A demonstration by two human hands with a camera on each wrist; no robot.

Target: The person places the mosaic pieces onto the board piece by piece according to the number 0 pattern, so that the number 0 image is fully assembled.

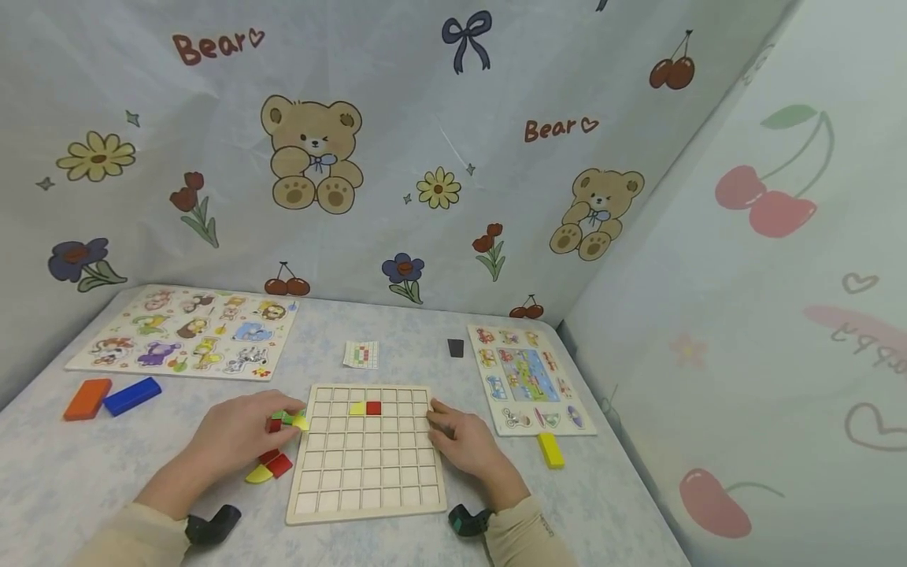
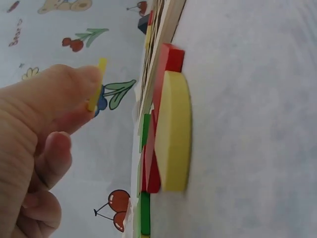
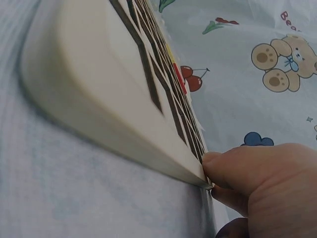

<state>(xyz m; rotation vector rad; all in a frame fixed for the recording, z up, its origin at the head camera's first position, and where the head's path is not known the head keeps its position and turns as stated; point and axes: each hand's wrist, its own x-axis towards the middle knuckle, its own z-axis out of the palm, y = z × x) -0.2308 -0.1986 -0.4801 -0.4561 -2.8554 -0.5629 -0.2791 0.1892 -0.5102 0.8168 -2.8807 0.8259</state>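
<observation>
A pale wooden grid board (image 1: pixel 372 504) lies flat in front of me, with a yellow square tile (image 1: pixel 357 408) and a red square tile (image 1: pixel 373 408) side by side in an upper row. At its left edge, my left hand (image 1: pixel 237 431) pinches a thin yellow piece (image 2: pixel 102 69) between thumb and finger, raised above the table. Beneath and beside that hand lie loose pieces, including a yellow curved-edge piece (image 2: pixel 174 134), a red block (image 1: pixel 280 465) and a green piece (image 2: pixel 145 213). My right hand (image 1: pixel 468 442) grips the board's right edge, thumb on top.
An animal puzzle board (image 1: pixel 212 370) lies back left, with orange (image 1: pixel 88 399) and blue (image 1: pixel 132 396) blocks before it. Behind the grid board are a small patterned card (image 1: pixel 361 354) and a dark piece (image 1: pixel 456 347). Another puzzle (image 1: pixel 546 429) and a yellow block (image 1: pixel 550 450) lie right.
</observation>
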